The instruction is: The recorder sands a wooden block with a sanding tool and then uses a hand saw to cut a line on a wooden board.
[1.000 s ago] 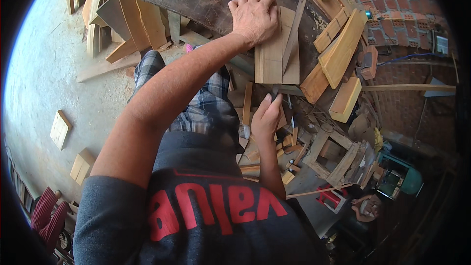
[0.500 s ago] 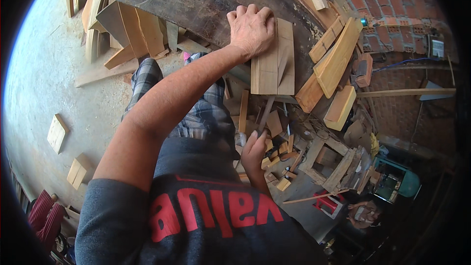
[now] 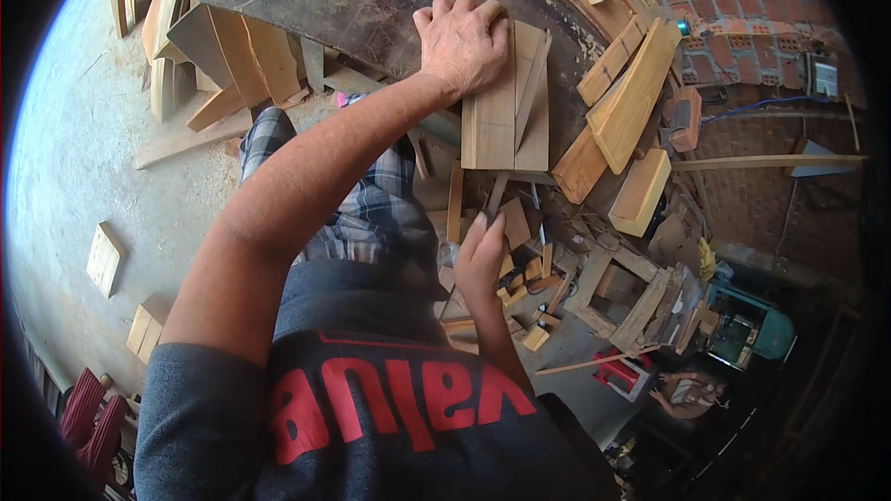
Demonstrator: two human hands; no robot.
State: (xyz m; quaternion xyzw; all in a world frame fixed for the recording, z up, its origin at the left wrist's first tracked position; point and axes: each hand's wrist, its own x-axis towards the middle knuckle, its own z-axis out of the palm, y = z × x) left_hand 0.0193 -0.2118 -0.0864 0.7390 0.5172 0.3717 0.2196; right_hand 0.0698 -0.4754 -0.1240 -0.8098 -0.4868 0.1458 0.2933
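Note:
My left hand [image 3: 461, 48] presses on the upper left part of a pale wooden board [image 3: 489, 134], its knuckles bent and its thumb hidden. The board overhangs the edge of a dark, scuffed worktop [image 3: 325, 0]. A straight lengthwise slit runs down the board, and a slanting handsaw blade [image 3: 532, 83] appears to rise out of it on the right. Below the board's near end, my right hand [image 3: 481, 255] is closed around the saw's dark handle, with a thin stretch of blade going up under the board. My fingers hide most of the handle.
Several timber offcuts [image 3: 634, 111] lie right of the board, by a brick wall [image 3: 724, 0]. Curved wooden pieces [image 3: 176, 9] stand at the far left. Scrap blocks [image 3: 534, 278] and a rough wooden frame [image 3: 640, 315] are below. Another person [image 3: 689, 396] sits at lower right.
My right hand has moved up toward the board, and more of the saw blade shows above it. My left hand stays on the board; the whole view has shifted slightly.

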